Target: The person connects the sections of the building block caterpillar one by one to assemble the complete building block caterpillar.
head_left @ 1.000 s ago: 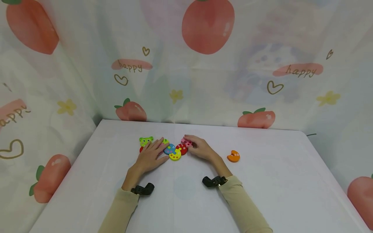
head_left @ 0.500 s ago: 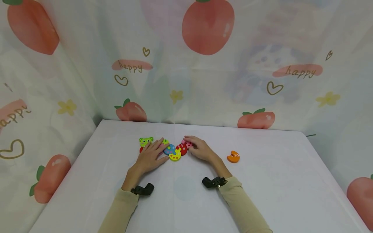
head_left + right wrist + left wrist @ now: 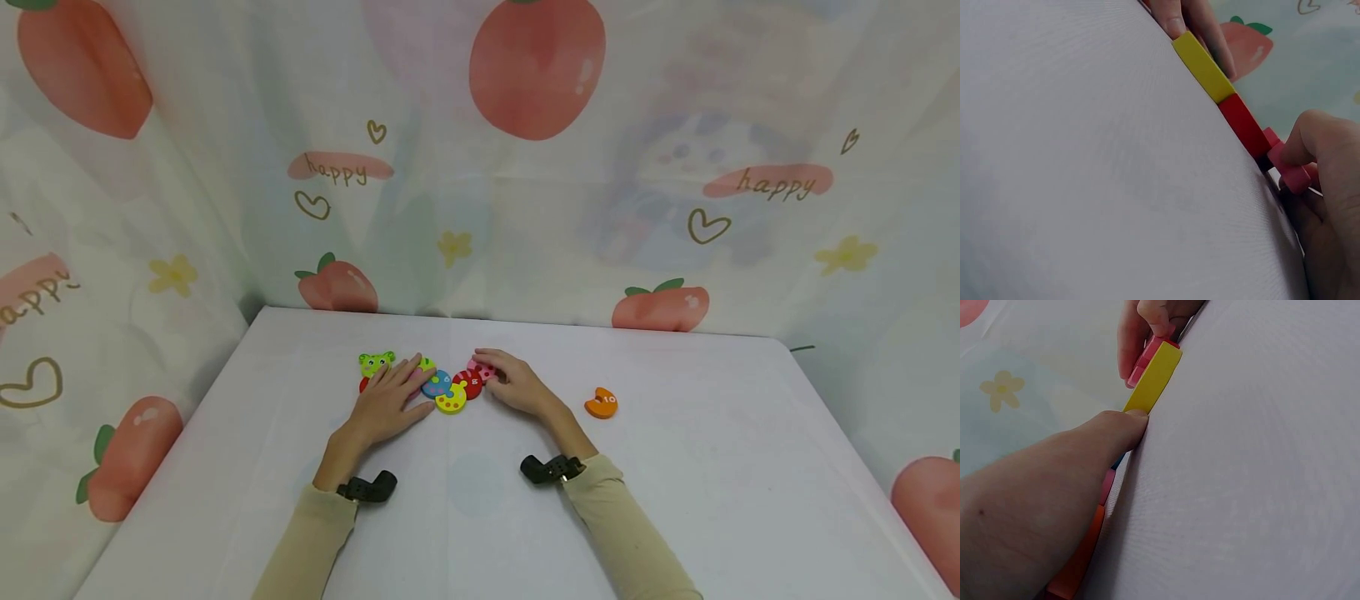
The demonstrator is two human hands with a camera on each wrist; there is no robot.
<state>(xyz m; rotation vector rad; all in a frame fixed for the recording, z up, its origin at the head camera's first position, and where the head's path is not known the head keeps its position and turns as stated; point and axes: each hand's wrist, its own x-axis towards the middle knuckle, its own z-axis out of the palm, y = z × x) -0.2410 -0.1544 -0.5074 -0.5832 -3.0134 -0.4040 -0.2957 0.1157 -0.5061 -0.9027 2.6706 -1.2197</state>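
A row of numbered caterpillar puzzle pieces lies on the white table. My left hand (image 3: 382, 406) rests flat over its left part, fingers spread, thumb against the edge of the yellow piece (image 3: 1157, 376). From under it show the green head piece (image 3: 375, 362), a light green piece (image 3: 427, 364) and the blue piece (image 3: 435, 384); others are partly hidden. At the row's right end, my right hand (image 3: 521, 385) pinches a pink piece (image 3: 1297, 178) between thumb and fingers. In the right wrist view, this piece sits tilted and a bit raised beside the red piece (image 3: 1244, 125).
An orange piece (image 3: 602, 403) marked 10 lies apart, to the right of my right hand. Behind the table (image 3: 480, 533) hangs a curtain (image 3: 540, 217) printed with fruit, and another stretch of it covers the left side.
The right fingers and the pink piece have shifted very slightly at the red piece's edge. My left hand stays in place.
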